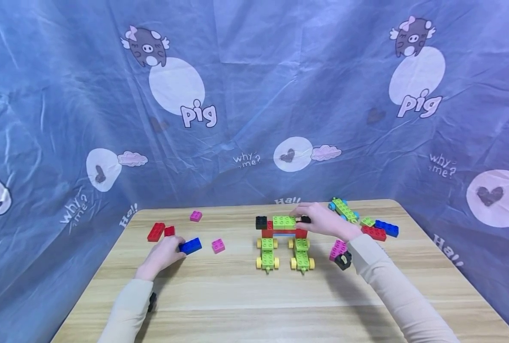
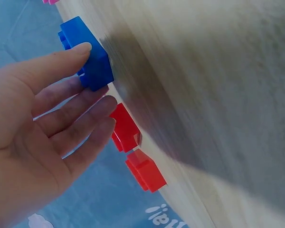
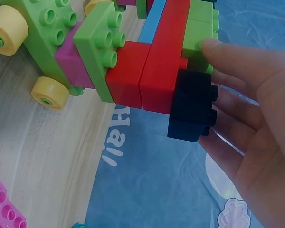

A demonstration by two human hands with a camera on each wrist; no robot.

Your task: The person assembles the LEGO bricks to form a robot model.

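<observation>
My left hand [image 1: 164,256] pinches a blue brick [image 1: 190,246] between thumb and fingers, just above the table at left. In the left wrist view two red bricks [image 2: 126,127] lie beyond the fingertips. My right hand [image 1: 318,218] is at the top right end of a block build. Its thumb lies against a light green brick [image 3: 198,38], and its other fingers are by the studs of a black brick [image 3: 190,104]. Under these run long red bricks [image 3: 164,57], standing on two light green wheeled bases [image 1: 267,257] with yellow wheels. Part of the right fingers is hidden.
Pink bricks [image 1: 218,246] lie between the left hand and the build. Right of the build are a pink brick [image 1: 337,248], a red brick [image 1: 373,233], a blue brick [image 1: 387,228] and a green base with blue wheels [image 1: 343,209]. A blue printed cloth [image 1: 245,95] hangs behind the table.
</observation>
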